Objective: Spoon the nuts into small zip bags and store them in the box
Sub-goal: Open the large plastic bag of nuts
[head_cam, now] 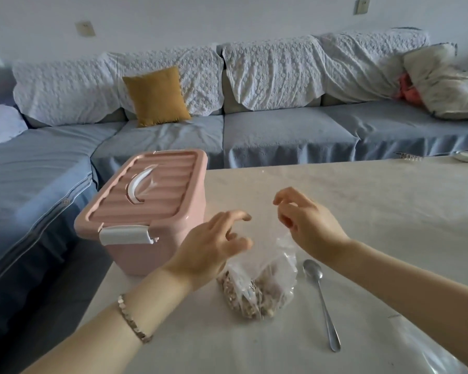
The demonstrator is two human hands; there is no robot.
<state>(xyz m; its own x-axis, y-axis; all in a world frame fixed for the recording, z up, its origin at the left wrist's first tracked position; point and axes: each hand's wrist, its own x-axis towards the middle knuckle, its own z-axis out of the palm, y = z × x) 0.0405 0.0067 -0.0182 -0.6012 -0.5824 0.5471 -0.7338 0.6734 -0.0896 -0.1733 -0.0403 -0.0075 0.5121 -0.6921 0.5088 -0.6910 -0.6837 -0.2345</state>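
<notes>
A clear plastic bag of nuts (257, 290) stands on the pale table (362, 211), its crumpled top open upward. My left hand (214, 247) hovers at the bag's upper left edge, fingers spread and curled, thumb close to the plastic. My right hand (305, 220) hangs just above the bag's upper right edge with loosely curled fingers and nothing pinched between them. A metal spoon (322, 300) lies on the table right of the bag, bowl pointing away from me. The pink box (146, 206) sits at the table's left edge, its lid on and the white latch down.
Clear plastic, probably small zip bags (430, 344), lies at the table's near right corner. A small white object (465, 155) rests at the far right edge. A blue sofa (281, 136) with a yellow cushion (157, 95) runs behind and to the left of the table.
</notes>
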